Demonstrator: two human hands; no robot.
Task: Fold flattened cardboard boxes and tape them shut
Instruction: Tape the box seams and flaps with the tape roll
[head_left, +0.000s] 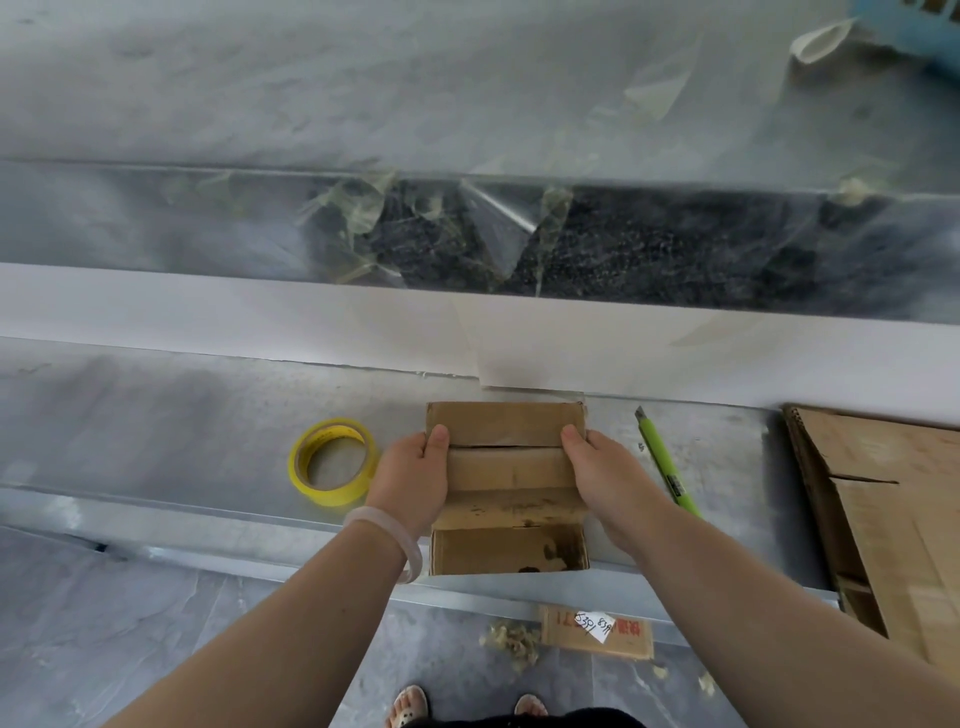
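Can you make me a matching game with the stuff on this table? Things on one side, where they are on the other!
Things:
1. yellow tape roll
2. green knife
3. small box
4. flat cardboard

Places:
A. held between the left hand and the right hand
B. left of the left hand
C. far right of the table
D. just right of the right hand

Pairs: 1-B, 2-D, 3-A, 4-C

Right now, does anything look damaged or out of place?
The small brown cardboard box has dark stains on its near flaps; a labelled cardboard piece and crumpled yellowish scraps lie on the floor below.
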